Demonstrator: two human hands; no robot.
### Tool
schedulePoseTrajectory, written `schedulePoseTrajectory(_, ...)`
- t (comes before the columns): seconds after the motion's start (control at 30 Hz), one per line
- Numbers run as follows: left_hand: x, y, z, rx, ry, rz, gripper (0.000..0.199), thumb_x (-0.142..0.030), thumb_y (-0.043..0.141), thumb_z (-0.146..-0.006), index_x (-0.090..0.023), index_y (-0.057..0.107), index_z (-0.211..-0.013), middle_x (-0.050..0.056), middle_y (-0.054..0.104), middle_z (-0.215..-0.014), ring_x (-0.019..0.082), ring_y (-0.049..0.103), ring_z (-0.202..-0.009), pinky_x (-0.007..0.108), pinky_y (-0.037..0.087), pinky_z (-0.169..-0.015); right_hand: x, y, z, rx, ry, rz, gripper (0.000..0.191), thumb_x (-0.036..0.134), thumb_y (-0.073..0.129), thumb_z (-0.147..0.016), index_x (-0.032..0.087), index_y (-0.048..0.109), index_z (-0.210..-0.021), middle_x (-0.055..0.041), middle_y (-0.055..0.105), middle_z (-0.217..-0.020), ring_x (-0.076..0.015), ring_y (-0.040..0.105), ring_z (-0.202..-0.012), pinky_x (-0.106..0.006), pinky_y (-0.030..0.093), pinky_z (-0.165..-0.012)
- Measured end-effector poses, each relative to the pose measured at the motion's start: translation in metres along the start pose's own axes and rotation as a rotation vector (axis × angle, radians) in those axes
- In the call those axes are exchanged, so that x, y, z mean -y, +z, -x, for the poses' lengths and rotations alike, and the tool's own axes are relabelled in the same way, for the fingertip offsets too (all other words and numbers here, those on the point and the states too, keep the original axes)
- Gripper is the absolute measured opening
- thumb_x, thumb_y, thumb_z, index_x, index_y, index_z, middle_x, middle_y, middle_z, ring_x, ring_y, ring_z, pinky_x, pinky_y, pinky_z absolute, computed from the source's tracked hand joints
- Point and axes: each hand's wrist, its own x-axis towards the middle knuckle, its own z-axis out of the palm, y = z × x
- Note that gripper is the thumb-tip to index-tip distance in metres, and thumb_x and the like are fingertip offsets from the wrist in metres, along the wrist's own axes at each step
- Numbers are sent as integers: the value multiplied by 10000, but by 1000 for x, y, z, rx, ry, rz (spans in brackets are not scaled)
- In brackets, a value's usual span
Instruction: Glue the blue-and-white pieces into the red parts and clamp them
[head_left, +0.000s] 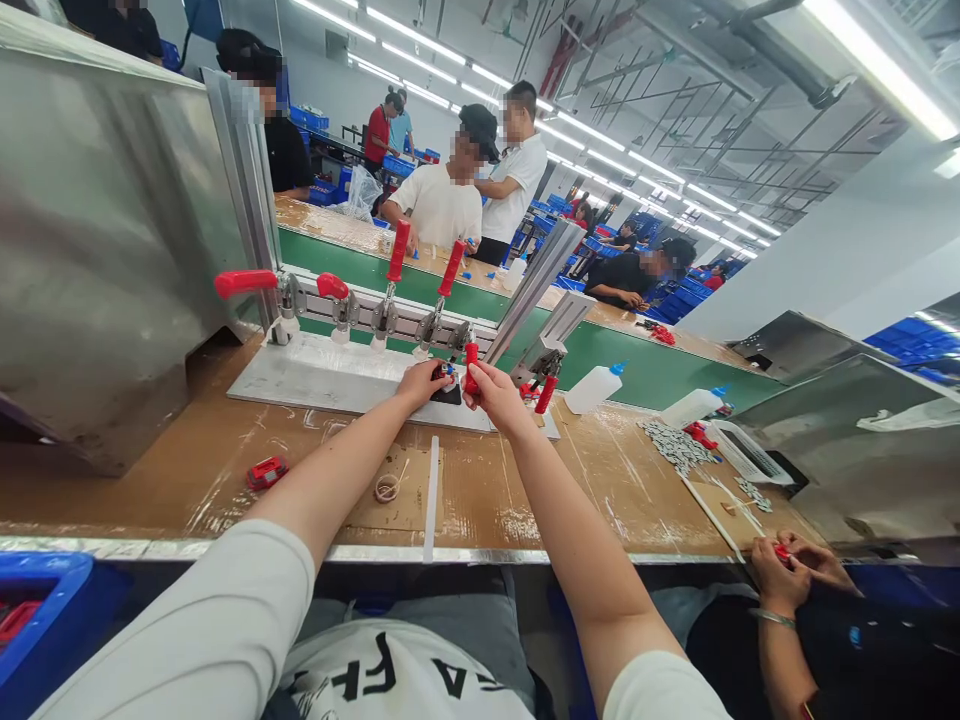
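Note:
A metal base plate carries a row of toggle clamps with red handles. My right hand is closed round the red handle of the clamp near the plate's right part. Just left of it, my left hand has its fingertips at a small dark and blue part on a black block. The fingers hide most of that part. Four more red handles stand to the left, among them an upright one and a flat one.
A red part, a tape roll and a white strip lie on the bench. White bottles stand at right, near a pile of grey pieces. Another person's hands hold a red part.

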Motion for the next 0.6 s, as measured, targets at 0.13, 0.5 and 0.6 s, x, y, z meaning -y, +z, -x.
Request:
schedulePoseTrajectory(0.13,2,1,-1,-1,1,4,474,-377,773,-931,-238,711,-1380,95,769,-1332,317,693,-1249,401,504,-1113,-5,2,0,-8,-18,46,501,672,790,-844,228,560,-857,48,556,-714,-98,521,-542,-263,378,-511)
schedulePoseTrajectory(0.5,2,1,-1,14,-4,-8,562,-369,829,-888,-221,685,-1411,121,754,-1353,338,688,-1254,422,501,-1131,-16,-1,0,-5,-78,187,452,683,689,-919,247,573,-904,30,628,-731,-119,535,-564,-269,354,-524)
schedulePoseTrajectory(0.6,2,2,-1,13,-7,-3,548,-378,838,-884,-236,693,-1393,103,765,-1328,326,696,-1232,409,503,-1126,-22,-3,-2,-26,-68,211,437,679,683,-929,258,604,-1019,34,632,-717,-136,531,-569,-278,354,-542)
